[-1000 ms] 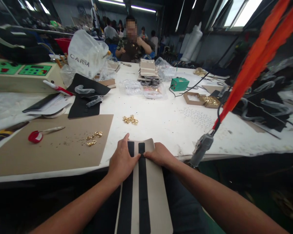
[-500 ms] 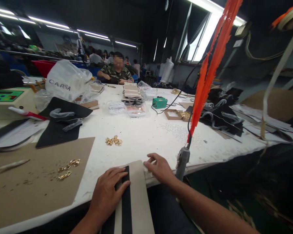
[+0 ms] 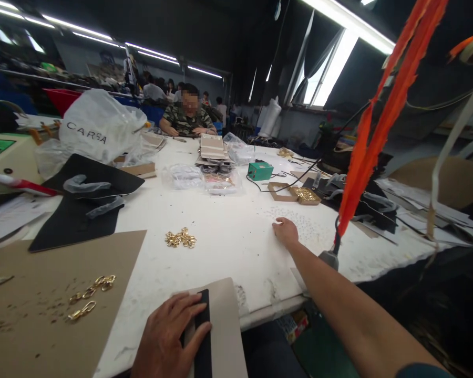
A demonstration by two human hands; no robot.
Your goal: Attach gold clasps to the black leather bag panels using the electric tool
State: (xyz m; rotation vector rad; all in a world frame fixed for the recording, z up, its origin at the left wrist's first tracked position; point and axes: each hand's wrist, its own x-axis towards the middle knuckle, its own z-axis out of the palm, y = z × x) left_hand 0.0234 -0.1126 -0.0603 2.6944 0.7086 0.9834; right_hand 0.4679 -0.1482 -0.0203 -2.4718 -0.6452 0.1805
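Observation:
My left hand (image 3: pixel 169 336) lies over a beige panel (image 3: pixel 224 320) with a black strip (image 3: pixel 203 336) along it, at the table's front edge. Its fingers rest on the strip, the thumb spread apart. Farther out over the table, my right hand (image 3: pixel 287 231) is at the near left side of many tiny scattered pieces (image 3: pixel 299 219). Its fingers are bent together at the tabletop; anything between them is too small to make out. Behind my right forearm hangs a grey electric screwdriver (image 3: pixel 329 259) on an orange strap (image 3: pixel 362 152), partly hidden.
Gold chain links lie in a pile (image 3: pixel 181 238) and on a brown board (image 3: pixel 114 252). A green box (image 3: pixel 260 170) with a cable and a cardboard tray (image 3: pixel 280 192) stand farther back. Black pieces (image 3: pixel 79 220) lie left. A person (image 3: pixel 187 113) sits across the white table (image 3: pixel 220 252).
My right hand has moved from beside the panel forward and right to the tiny pieces. My left hand stays on the panel and strip. The view has shifted slightly.

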